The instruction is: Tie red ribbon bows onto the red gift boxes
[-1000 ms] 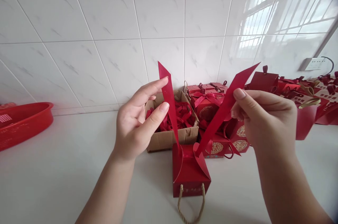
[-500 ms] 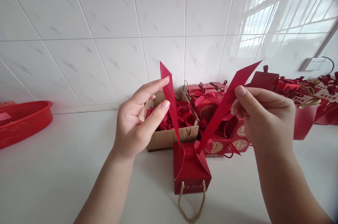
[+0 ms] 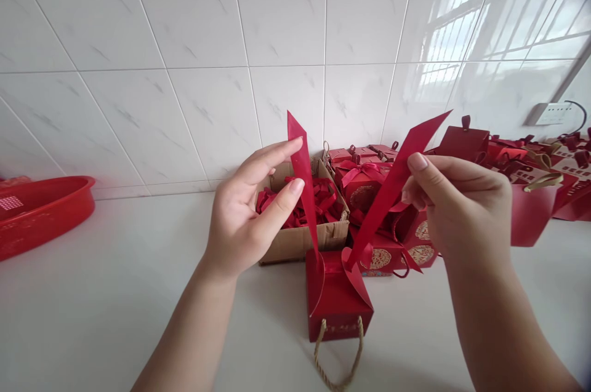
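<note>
A small red gift box (image 3: pixel 340 293) stands on the white counter, its curved flaps folded together at the top and a twisted rope handle (image 3: pixel 339 373) hanging at its front. A red ribbon (image 3: pixel 383 210) comes up through the top of the box, its two slanted-cut ends spread in a V. My left hand (image 3: pixel 253 213) has the left end at the tips of its thumb and forefinger, which are apart along the ribbon's length. Between thumb and bent fingers my right hand (image 3: pixel 462 201) pinches the right end.
Behind the gift box is a cardboard box (image 3: pixel 305 241) of loose red ribbons. Several finished red boxes (image 3: pixel 378 256) with bows and gold patterns are massed at the right. A red plastic basin (image 3: pixel 50 213) sits far left, and a tiled wall (image 3: pixel 286 10) closes the back.
My left hand has shifted slightly right with its ribbon end, and my right hand slightly left, so the two ends are closer together. The view has moved a little.
</note>
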A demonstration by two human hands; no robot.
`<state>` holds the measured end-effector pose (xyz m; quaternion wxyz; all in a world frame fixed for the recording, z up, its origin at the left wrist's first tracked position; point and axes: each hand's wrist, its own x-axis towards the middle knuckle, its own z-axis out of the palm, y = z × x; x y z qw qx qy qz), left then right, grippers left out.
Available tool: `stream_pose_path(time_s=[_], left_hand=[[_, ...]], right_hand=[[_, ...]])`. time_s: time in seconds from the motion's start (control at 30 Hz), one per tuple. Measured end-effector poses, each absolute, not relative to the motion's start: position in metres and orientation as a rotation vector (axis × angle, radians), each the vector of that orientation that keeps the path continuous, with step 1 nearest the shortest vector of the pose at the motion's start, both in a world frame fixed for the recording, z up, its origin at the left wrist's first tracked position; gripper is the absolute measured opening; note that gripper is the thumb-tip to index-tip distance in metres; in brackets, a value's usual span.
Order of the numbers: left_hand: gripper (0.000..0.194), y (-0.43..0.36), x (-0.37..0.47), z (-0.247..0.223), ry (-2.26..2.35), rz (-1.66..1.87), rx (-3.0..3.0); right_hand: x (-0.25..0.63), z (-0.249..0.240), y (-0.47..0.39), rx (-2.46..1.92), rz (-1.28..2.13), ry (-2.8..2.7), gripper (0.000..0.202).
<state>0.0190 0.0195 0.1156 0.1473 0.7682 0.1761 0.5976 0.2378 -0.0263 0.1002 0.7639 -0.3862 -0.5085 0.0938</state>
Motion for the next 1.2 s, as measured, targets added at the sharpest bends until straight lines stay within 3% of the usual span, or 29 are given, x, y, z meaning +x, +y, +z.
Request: stream_pose_path(time_s=[1.2], left_hand=[[0.041, 0.0133, 0.0197, 0.1158, 0.437, 1.726, 2.237]], right_hand=[[0.228, 0.1033, -0.0301, -0.823, 0.218, -1.089, 0.008]])
